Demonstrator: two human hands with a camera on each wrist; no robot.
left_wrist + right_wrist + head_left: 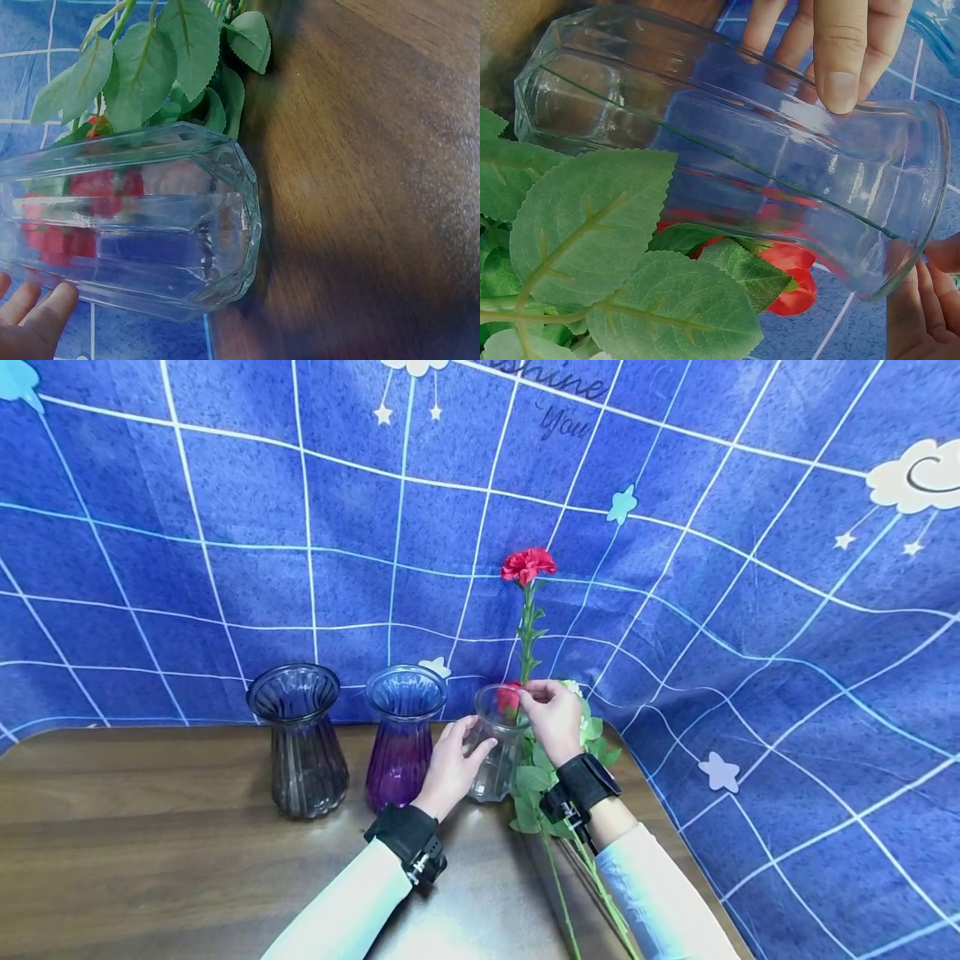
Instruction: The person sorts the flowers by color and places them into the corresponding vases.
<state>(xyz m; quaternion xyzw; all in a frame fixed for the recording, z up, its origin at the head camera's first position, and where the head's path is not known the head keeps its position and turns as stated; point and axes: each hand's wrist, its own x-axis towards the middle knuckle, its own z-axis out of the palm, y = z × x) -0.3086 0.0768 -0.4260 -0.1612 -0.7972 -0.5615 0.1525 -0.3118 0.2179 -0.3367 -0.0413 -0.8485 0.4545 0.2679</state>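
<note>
A red carnation point(529, 565) stands upright above a clear glass vase point(493, 777) on the wooden table. My right hand point(557, 720) pinches its stem at the vase's rim. Through the glass in the right wrist view, the thin green stem point(735, 157) slants from the mouth down to the base. My left hand point(452, 764) holds the vase's left side near the neck, thumb in front and fingers behind. In the left wrist view, its fingertips point(64, 296) show against the glass wall.
Left of the clear vase stand a purple-blue glass vase point(401, 760) and a dark grey one point(307, 768). Other flowers with broad green leaves point(531, 781) lie close on its right, their long stems point(600, 885) reaching the front. A blue patterned cloth point(225, 527) hangs behind the table.
</note>
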